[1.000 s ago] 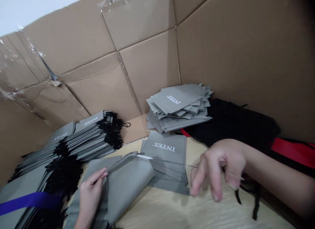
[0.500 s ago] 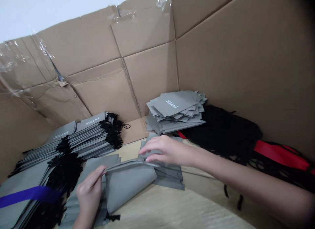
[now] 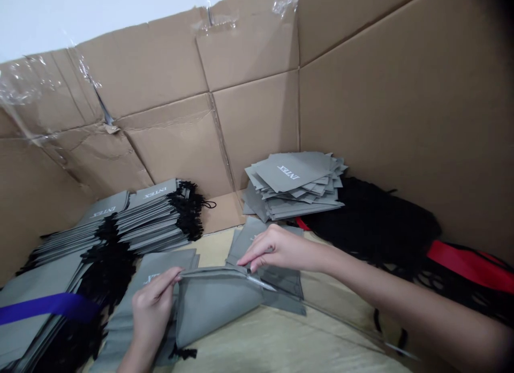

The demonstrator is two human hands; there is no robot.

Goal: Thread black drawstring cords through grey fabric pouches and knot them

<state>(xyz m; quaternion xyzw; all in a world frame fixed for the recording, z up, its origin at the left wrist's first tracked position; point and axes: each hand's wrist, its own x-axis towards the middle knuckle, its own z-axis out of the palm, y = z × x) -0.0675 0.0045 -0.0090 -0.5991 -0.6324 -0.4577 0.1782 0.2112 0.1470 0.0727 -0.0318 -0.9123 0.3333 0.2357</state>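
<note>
When we look at the left hand (image 3: pixel 152 314): it is closed, pinching the top edge of a gray cloth bag (image 3: pixel 212 303).
Right hand (image 3: pixel 285 250): it pinches that same edge, just beside a thin metal needle (image 3: pixel 261 283) poking out of the bag.
Under the hands: another gray bag (image 3: pixel 261 239) lies on a pale wood surface (image 3: pixel 281 335).
Left side: a stack of gray bags with black cords (image 3: pixel 148 218), with a blue strap (image 3: pixel 48 307) lying across gray bags near it.
Back: a pile of flat gray bags (image 3: pixel 293 180) marked INTEX (white letters) leans by a cardboard wall (image 3: pixel 252 132).
Right side: a black cloth heap (image 3: pixel 361 223) lies beside a red strip (image 3: pixel 469 266).
</note>
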